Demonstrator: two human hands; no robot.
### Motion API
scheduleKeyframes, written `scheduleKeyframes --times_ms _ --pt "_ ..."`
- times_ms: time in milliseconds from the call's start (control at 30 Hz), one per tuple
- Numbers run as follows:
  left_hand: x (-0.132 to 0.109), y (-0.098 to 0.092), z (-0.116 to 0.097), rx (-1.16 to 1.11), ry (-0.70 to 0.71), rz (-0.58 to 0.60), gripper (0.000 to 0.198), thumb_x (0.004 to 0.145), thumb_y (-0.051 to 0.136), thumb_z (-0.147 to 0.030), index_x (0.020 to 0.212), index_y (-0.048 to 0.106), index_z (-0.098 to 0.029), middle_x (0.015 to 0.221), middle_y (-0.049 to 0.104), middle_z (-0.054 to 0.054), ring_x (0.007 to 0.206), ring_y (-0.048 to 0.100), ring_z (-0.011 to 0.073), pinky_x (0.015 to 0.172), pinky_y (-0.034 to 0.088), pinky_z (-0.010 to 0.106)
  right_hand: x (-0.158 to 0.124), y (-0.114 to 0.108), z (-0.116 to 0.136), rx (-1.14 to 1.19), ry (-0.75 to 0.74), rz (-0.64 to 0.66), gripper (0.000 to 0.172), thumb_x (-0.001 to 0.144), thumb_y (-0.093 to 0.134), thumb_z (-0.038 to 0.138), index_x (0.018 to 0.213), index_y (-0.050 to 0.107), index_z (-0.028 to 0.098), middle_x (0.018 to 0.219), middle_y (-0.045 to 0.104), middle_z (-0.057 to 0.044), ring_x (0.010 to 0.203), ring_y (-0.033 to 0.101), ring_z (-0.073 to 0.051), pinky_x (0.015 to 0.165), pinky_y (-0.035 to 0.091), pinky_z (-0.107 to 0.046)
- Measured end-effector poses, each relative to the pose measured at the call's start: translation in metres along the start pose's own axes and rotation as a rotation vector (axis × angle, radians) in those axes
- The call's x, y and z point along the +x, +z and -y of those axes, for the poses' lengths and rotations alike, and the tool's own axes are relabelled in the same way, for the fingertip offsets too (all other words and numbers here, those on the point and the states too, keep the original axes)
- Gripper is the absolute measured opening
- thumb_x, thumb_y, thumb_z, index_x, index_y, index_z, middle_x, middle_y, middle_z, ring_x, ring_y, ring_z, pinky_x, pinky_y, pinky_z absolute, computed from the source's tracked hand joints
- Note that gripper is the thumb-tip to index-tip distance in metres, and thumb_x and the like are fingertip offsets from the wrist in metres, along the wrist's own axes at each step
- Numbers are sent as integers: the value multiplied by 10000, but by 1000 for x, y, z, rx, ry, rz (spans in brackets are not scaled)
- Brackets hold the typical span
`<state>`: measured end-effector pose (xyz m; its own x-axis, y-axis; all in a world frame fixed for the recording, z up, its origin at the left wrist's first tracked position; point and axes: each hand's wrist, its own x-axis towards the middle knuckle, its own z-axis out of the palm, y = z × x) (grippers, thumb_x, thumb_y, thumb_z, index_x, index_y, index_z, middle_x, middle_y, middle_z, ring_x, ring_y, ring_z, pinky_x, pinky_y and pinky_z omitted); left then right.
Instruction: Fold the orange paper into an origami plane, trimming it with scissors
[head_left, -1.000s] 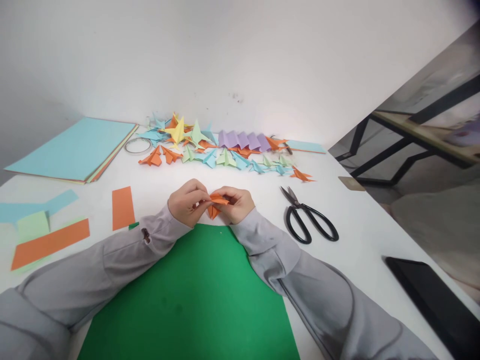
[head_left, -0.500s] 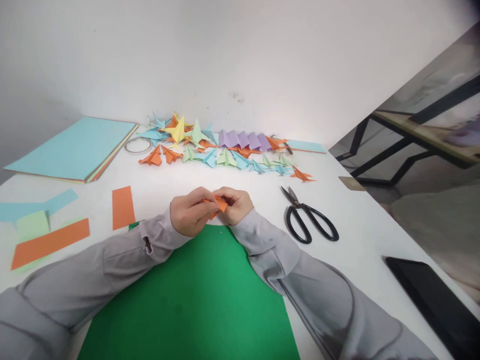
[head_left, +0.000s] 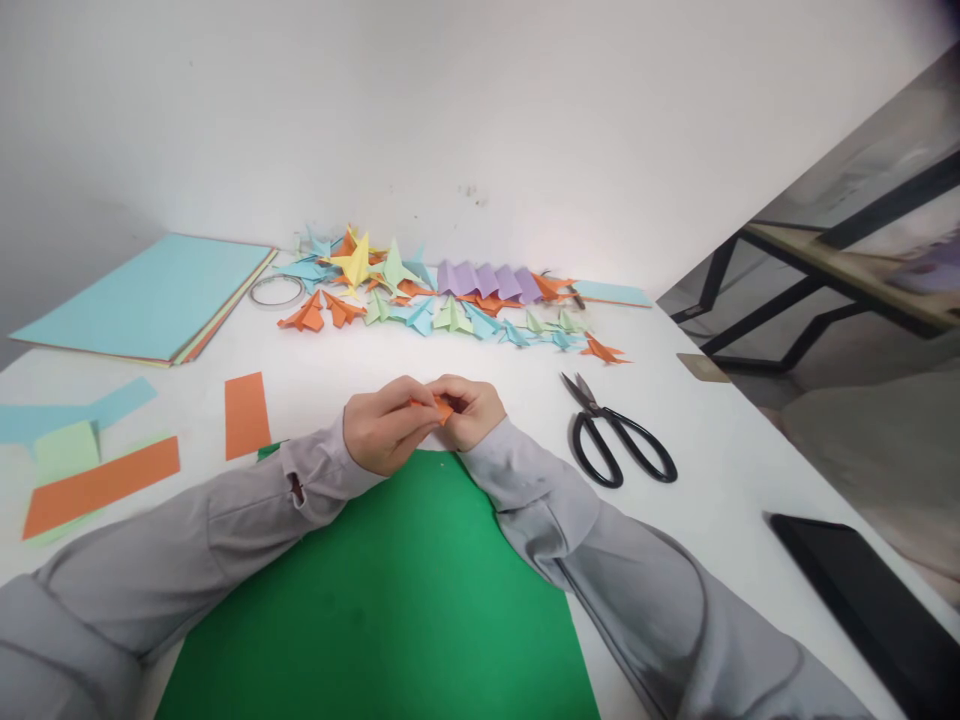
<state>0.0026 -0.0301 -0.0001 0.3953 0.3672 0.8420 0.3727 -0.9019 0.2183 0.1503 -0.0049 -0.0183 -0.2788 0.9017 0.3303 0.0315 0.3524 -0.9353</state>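
A small folded piece of orange paper [head_left: 445, 410] is pinched between both of my hands, just past the far edge of a green sheet [head_left: 382, 600]. My left hand [head_left: 390, 425] is closed on its left side, and the fingers cover most of the fold. From the right, my right hand [head_left: 474, 410] grips the same piece between thumb and curled fingers. Only a small orange part shows between the fingertips, so its full shape is hidden. An orange paper rectangle [head_left: 246, 415] lies flat to the left of my hands.
Black-handled scissors [head_left: 622, 440] lie to the right, with a black flat device [head_left: 862, 600] nearer. Folded paper figures [head_left: 450, 315] line the back by the wall. A stack of coloured paper [head_left: 150, 295], a tape roll [head_left: 276, 290] and paper strips [head_left: 105, 485] are at left.
My left hand has shifted slightly right, towards my right hand, and its fingers now cover more of the orange paper. Everything else on the table stays where it was.
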Motion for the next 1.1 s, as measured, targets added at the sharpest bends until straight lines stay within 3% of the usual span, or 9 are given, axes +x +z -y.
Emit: scheduleKeyframes --times_ms 167,467,767,867,967,1100 --pt "0 0 1 -34 58 -48 119 747 580 -63 822 594 -154 803 587 48 645 577 90 540 483 177 0 -1 -4 -19 -11 23 131 590 596 117 682 681 157 655 637 -15 570 556 -124 534 424 -251" --pt "1 -4 -4 -9 86 -20 111 733 598 -63 797 578 -153 741 596 38 555 528 70 484 420 170 0 -3 -5 -5 -56 88 186 601 584 98 736 695 162 690 638 -17 619 571 -130 563 436 -249" --pt "6 -8 -8 58 141 15 48 746 617 -127 736 575 -148 660 611 35 523 547 82 490 428 186 0 -2 -4 29 -51 98 166 601 622 114 731 707 175 700 643 -17 613 567 -127 554 431 -248" --pt "8 -8 -11 28 148 12 56 742 637 -163 741 586 -141 654 596 34 533 546 84 495 438 190 0 -1 -6 32 -33 42 163 586 633 111 720 699 178 699 655 -15 620 578 -135 570 445 -259" --pt "8 -7 -13 -49 89 -71 117 701 679 -156 772 589 -131 705 580 34 533 521 67 486 446 176 1 0 -6 50 12 -15 150 576 650 133 713 692 176 695 664 -17 606 585 -140 565 457 -266" --pt "6 -3 -11 -63 -109 -152 253 630 684 -68 862 599 -124 829 549 43 460 405 11 386 365 152 2 0 -6 56 25 -58 118 582 675 181 698 692 176 675 663 -20 577 579 -134 527 457 -257"
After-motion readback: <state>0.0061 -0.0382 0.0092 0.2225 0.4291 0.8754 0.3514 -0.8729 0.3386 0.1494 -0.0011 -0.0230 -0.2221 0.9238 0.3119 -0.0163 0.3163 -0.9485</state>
